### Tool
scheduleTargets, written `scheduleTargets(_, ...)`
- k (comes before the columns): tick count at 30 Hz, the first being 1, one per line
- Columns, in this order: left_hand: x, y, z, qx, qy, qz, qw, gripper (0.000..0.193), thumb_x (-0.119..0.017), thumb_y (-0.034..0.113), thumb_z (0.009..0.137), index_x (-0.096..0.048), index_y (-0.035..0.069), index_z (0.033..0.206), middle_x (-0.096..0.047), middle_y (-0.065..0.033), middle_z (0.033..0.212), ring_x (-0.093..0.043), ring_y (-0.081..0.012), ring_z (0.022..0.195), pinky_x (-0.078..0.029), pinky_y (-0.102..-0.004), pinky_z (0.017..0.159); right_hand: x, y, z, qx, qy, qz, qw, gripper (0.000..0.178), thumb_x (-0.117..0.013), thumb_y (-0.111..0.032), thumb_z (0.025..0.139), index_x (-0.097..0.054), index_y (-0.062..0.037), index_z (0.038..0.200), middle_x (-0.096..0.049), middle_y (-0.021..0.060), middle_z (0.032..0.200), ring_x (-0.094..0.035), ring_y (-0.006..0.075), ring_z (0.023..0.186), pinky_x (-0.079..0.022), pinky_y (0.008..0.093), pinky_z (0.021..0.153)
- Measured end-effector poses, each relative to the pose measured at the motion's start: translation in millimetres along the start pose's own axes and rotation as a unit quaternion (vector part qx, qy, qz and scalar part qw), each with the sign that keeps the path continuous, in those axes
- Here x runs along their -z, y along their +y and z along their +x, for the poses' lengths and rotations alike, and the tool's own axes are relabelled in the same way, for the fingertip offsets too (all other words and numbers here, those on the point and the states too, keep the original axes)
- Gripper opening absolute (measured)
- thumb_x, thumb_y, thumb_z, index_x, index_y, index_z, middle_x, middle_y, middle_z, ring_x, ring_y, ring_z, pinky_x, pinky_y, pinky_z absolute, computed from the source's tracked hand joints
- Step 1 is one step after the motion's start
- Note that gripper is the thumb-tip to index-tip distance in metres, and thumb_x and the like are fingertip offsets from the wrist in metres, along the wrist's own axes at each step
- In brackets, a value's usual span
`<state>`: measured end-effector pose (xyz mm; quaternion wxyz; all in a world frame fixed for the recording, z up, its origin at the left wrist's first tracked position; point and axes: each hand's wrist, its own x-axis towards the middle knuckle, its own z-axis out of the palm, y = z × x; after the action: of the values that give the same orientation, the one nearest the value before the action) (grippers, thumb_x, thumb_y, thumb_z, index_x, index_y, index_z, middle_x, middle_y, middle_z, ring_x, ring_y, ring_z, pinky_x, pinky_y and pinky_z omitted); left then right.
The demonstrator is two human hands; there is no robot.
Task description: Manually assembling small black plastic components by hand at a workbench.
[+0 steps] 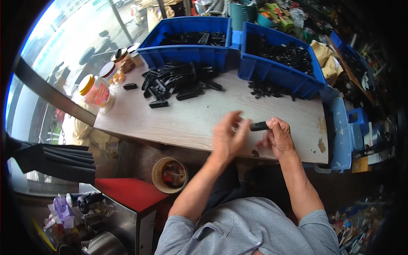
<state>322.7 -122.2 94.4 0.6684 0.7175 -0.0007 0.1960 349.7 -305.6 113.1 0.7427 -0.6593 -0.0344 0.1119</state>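
Observation:
Above the front part of the table, my right hand point(278, 138) grips one end of a small, long black plastic part point(259, 126) between thumb and fingers. The part's free end points left. My left hand point(230, 135) is just beside that end, blurred by motion, its fingers curved and apart with nothing visible in them. A pile of similar black plastic parts point(170, 83) lies farther back on the left. A heap of smaller black pieces point(270, 88) spreads in front of the right-hand bin.
Two blue bins, the left bin point(182, 54) and the right bin point(278, 77), hold black parts at the back of the table point(178, 123). Jars stand at the left edge, among them a yellow-lidded jar point(95, 91). A bucket point(158, 178) is below, beside a red-topped cabinet point(127, 193).

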Motion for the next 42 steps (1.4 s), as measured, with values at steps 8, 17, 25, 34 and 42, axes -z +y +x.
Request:
scheduleTargets(8, 97.8, -28.5, 60.4, -0.163, 0.095, 0.593, 0.783, 0.035, -0.069, 0.010, 0.082, -0.063, 0.004, 0.116, -0.060, -0.0151, 0.125, -0.053, -0.0351, 0.120, -0.046, -0.0450, 0.099, 100.4, -21.0, 16.1, -0.028, 0.324, 0.110, 0.939, 0.038, -0.063, -0.043, 0.092, -0.049, -0.0100, 0.079, -0.034, 0.0009, 0.045, -0.051, 0.0174, 0.044, -0.061, 0.0509, 0.061)
scheduleTargets(17, 99.3, -34.2, 61.8, -0.187, 0.035, 0.529, 0.827, 0.032, -0.063, 0.001, 0.082, -0.063, 0.008, 0.113, -0.064, -0.0110, 0.112, -0.059, -0.0322, 0.103, -0.050, -0.0415, 0.087, 142.9, -29.2, 30.3, -0.048, 0.395, 0.004, 0.917, 0.032, -0.072, -0.033, 0.088, -0.063, -0.0062, 0.104, -0.035, 0.0012, 0.048, -0.049, 0.0157, 0.045, -0.058, 0.0421, 0.056)
scheduleTargets(25, 76.3, -10.9, 32.1, -0.207, -0.059, 0.504, 0.837, 0.037, -0.068, 0.007, 0.080, -0.067, 0.014, 0.116, -0.067, -0.0091, 0.102, -0.063, -0.0304, 0.090, -0.053, -0.0412, 0.076, 130.8, -34.8, 69.0, -0.070, 0.361, -0.183, 0.912, 0.029, -0.072, -0.025, 0.088, -0.069, -0.0106, 0.113, -0.054, 0.0028, 0.067, -0.048, 0.0127, 0.046, -0.053, 0.0314, 0.043)
scheduleTargets(34, 55.6, -4.0, 19.9, -0.262, -0.135, 0.466, 0.835, 0.029, -0.066, 0.012, 0.080, -0.068, 0.014, 0.110, -0.061, -0.0095, 0.108, -0.058, -0.0292, 0.099, -0.049, -0.0409, 0.080, 117.2, -38.7, 86.3, -0.040, 0.348, -0.380, 0.856, 0.030, -0.073, -0.022, 0.083, -0.074, -0.0101, 0.111, -0.070, 0.0086, 0.081, -0.057, 0.0167, 0.046, -0.049, 0.0319, 0.038)
scheduleTargets(42, 55.0, 3.9, 22.9, -0.234, -0.103, 0.416, 0.873, 0.037, -0.071, 0.004, 0.079, -0.065, 0.009, 0.115, -0.064, -0.0131, 0.111, -0.061, -0.0336, 0.099, -0.051, -0.0421, 0.082, 121.8, -36.5, 91.9, -0.075, 0.324, -0.425, 0.842, 0.024, -0.073, -0.023, 0.082, -0.075, -0.0098, 0.103, -0.072, 0.0100, 0.083, -0.064, 0.0200, 0.055, -0.053, 0.0331, 0.041)
